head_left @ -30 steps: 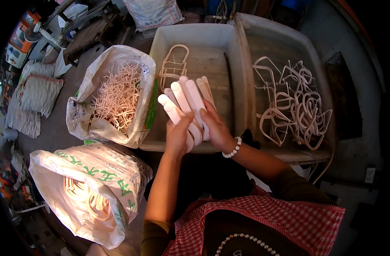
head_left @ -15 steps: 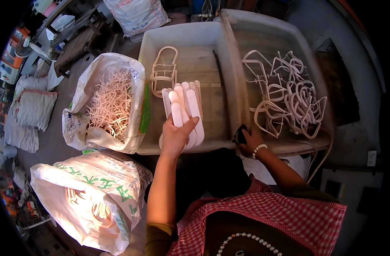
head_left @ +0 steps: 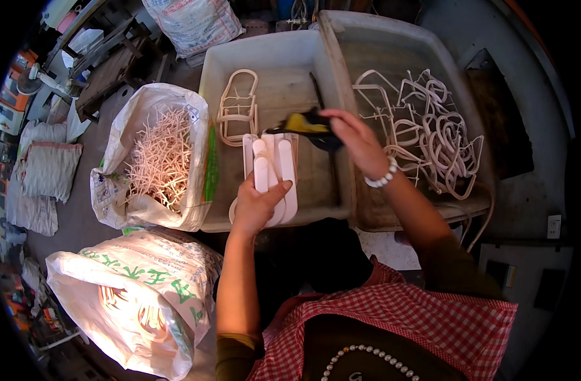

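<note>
My left hand [head_left: 260, 204] is wrapped round a stack of pale pink, flat plastic pieces [head_left: 284, 171] with rounded ends, held upright over the near part of the left tub. My right hand [head_left: 357, 143] grips a black and yellow hand tool [head_left: 306, 124], blurred by motion, so its kind is unclear. The tool's tip is at the upper ends of the stack; whether it touches them I cannot tell. Behind the stack, a pale looped plastic frame with cross-runners [head_left: 238, 105] lies in the left tub.
The left tub [head_left: 274, 44] adjoins the right tub [head_left: 392, 25], where a tangle of pale plastic loops [head_left: 433, 127] lies. On the left, a white sack [head_left: 112, 206] holds thin pink plastic offcuts [head_left: 160, 159]. Nearer, another open sack [head_left: 144, 273] holds looped pieces.
My right hand has lifted the black and yellow tool from the right tub's front edge, leftward and up to the stack. My left hand keeps its hold, shifting slightly in view.
</note>
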`<act>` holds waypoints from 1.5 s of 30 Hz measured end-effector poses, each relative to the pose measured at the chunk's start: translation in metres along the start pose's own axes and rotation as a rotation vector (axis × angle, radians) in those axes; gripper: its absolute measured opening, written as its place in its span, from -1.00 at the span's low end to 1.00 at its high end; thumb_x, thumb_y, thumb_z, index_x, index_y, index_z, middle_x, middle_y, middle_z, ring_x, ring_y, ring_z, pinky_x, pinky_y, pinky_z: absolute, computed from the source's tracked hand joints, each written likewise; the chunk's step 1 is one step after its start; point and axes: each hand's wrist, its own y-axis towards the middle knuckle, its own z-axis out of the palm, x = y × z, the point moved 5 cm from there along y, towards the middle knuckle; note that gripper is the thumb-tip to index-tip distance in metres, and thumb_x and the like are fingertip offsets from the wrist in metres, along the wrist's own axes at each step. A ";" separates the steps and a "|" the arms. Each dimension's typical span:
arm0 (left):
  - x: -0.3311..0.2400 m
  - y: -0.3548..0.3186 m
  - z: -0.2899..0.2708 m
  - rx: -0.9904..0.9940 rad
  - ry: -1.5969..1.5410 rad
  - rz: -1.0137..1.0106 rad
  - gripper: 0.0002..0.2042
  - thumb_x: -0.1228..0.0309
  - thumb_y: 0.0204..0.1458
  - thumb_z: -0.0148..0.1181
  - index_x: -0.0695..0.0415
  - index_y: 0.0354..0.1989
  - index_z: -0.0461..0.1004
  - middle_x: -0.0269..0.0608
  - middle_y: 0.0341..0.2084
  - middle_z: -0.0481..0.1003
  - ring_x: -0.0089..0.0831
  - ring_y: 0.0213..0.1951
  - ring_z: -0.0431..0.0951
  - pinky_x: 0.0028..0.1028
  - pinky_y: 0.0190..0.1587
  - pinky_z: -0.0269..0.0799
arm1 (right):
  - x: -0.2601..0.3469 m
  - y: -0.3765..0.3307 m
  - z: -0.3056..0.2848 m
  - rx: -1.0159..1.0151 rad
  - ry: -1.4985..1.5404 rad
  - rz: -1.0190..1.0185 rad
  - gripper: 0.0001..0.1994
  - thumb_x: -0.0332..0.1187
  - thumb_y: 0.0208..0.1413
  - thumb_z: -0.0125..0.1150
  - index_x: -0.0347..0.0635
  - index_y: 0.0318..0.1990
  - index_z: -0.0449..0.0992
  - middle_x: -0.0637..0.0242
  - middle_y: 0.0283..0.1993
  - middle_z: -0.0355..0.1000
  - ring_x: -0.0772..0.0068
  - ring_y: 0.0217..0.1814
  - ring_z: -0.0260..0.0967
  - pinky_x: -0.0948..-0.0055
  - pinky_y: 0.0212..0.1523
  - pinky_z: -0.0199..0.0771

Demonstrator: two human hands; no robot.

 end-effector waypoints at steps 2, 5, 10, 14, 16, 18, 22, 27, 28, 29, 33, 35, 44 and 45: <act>0.004 0.002 0.001 0.036 0.005 -0.021 -0.70 0.45 -0.08 0.35 0.25 -0.17 0.46 -0.28 -0.38 0.52 -0.58 -0.39 0.48 -0.56 -0.33 0.41 | 0.015 0.020 0.031 0.153 -0.271 -0.185 -0.80 -0.31 0.17 0.10 -0.17 -0.11 0.45 0.34 -0.25 0.37 0.52 -0.23 0.33 0.53 -0.19 0.34; -0.007 0.001 0.004 0.051 0.010 -0.015 -0.70 0.42 -0.08 0.36 0.24 -0.19 0.47 -0.30 -0.42 0.52 -0.59 -0.42 0.47 -0.55 -0.35 0.41 | 0.014 0.044 0.059 0.308 -0.584 -0.532 -0.83 -0.34 0.07 0.17 -0.17 -0.21 0.44 0.27 -0.26 0.36 0.36 -0.19 0.34 0.43 -0.15 0.35; -0.006 0.000 -0.005 -0.011 0.014 -0.045 -0.71 0.48 -0.08 0.34 0.27 -0.18 0.45 -0.29 -0.41 0.51 -0.60 -0.42 0.46 -0.56 -0.38 0.39 | -0.010 0.041 0.063 0.378 -0.518 -0.347 -0.83 -0.39 -0.04 0.24 -0.15 -0.29 0.42 0.22 -0.25 0.35 0.23 -0.17 0.32 0.37 -0.14 0.35; -0.006 -0.003 -0.001 -0.031 0.030 -0.013 -0.69 0.44 -0.07 0.35 0.25 -0.17 0.44 -0.29 -0.41 0.51 -0.55 -0.42 0.49 -0.54 -0.35 0.43 | -0.031 0.027 0.067 0.247 -0.503 -0.219 -0.82 -0.47 -0.05 0.23 -0.14 -0.28 0.37 0.23 -0.26 0.33 0.24 -0.20 0.31 0.38 -0.16 0.34; 0.003 0.000 -0.003 -0.040 -0.016 -0.020 -0.68 0.46 -0.07 0.34 0.26 -0.15 0.43 -0.26 -0.38 0.51 -0.53 -0.40 0.50 -0.51 -0.33 0.44 | -0.037 0.024 0.073 0.143 -0.456 -0.183 -0.80 -0.49 -0.03 0.24 -0.16 -0.27 0.34 0.27 -0.28 0.31 0.35 -0.23 0.28 0.45 -0.18 0.31; 0.009 0.001 -0.004 -0.054 -0.056 -0.024 -0.68 0.48 -0.07 0.34 0.27 -0.14 0.42 -0.23 -0.36 0.51 -0.50 -0.38 0.51 -0.49 -0.31 0.46 | -0.043 0.025 0.075 0.015 -0.422 -0.234 -0.80 -0.47 0.03 0.20 -0.16 -0.23 0.31 0.27 -0.34 0.33 0.41 -0.31 0.29 0.48 -0.26 0.32; 0.006 0.001 -0.005 -0.065 -0.031 -0.064 -0.66 0.50 -0.07 0.32 0.29 -0.10 0.40 -0.19 -0.33 0.51 -0.47 -0.33 0.52 -0.48 -0.27 0.46 | -0.073 0.042 0.070 -0.180 -0.100 -0.060 -0.85 -0.40 0.16 0.12 -0.15 -0.17 0.32 0.37 -0.33 0.38 0.56 -0.34 0.33 0.53 -0.32 0.36; -0.001 0.001 -0.006 -0.059 -0.096 0.010 -0.64 0.51 -0.07 0.32 0.30 -0.09 0.39 -0.19 -0.32 0.50 -0.46 -0.33 0.52 -0.47 -0.25 0.46 | -0.076 0.039 0.067 -0.105 0.455 0.181 -0.87 -0.34 0.20 0.10 -0.14 -0.17 0.36 0.45 -0.27 0.37 0.69 -0.26 0.31 0.61 -0.25 0.36; 0.000 0.001 -0.006 -0.065 -0.099 0.026 -0.64 0.51 -0.07 0.31 0.30 -0.09 0.39 -0.19 -0.32 0.50 -0.47 -0.33 0.52 -0.47 -0.25 0.46 | -0.071 0.036 0.067 -0.076 0.464 0.177 -0.87 -0.34 0.20 0.10 -0.16 -0.19 0.36 0.45 -0.27 0.36 0.69 -0.26 0.29 0.63 -0.23 0.36; 0.000 0.002 -0.006 -0.071 -0.103 0.042 -0.64 0.51 -0.06 0.31 0.31 -0.09 0.39 -0.19 -0.32 0.50 -0.47 -0.33 0.52 -0.46 -0.25 0.46 | -0.066 0.031 0.070 -0.032 0.417 0.219 -0.88 -0.38 0.16 0.15 -0.15 -0.22 0.36 0.50 -0.29 0.34 0.72 -0.25 0.26 0.64 -0.24 0.33; 0.004 0.003 -0.010 -0.093 -0.010 0.063 -0.65 0.52 -0.06 0.30 0.31 -0.09 0.39 -0.18 -0.31 0.51 -0.48 -0.33 0.52 -0.47 -0.26 0.46 | -0.055 0.018 0.081 0.108 0.163 0.183 -0.84 -0.51 0.04 0.20 -0.13 -0.29 0.32 0.53 -0.33 0.27 0.73 -0.26 0.18 0.66 -0.25 0.27; 0.005 0.004 -0.009 -0.106 0.026 0.078 -0.66 0.52 -0.06 0.29 0.31 -0.09 0.39 -0.18 -0.31 0.51 -0.48 -0.33 0.52 -0.47 -0.26 0.46 | -0.060 0.020 0.081 0.076 0.079 0.178 -0.81 -0.52 0.03 0.21 -0.11 -0.26 0.32 0.55 -0.32 0.27 0.74 -0.27 0.19 0.68 -0.26 0.27; 0.001 -0.001 -0.011 -0.131 -0.142 0.013 -0.64 0.55 -0.08 0.29 0.32 -0.08 0.37 -0.17 -0.30 0.51 -0.48 -0.31 0.52 -0.47 -0.26 0.47 | -0.085 0.019 0.078 0.041 0.529 0.288 -0.72 -0.57 0.05 0.14 -0.13 -0.07 0.34 0.41 -0.19 0.37 0.55 -0.12 0.35 0.48 -0.08 0.41; 0.000 -0.001 -0.010 -0.115 -0.122 0.009 -0.64 0.55 -0.08 0.29 0.32 -0.08 0.37 -0.17 -0.30 0.51 -0.48 -0.31 0.52 -0.47 -0.26 0.47 | -0.089 0.017 0.074 0.002 0.616 0.313 -0.70 -0.56 0.07 0.13 -0.13 -0.03 0.34 0.38 -0.16 0.40 0.51 -0.08 0.38 0.44 -0.05 0.42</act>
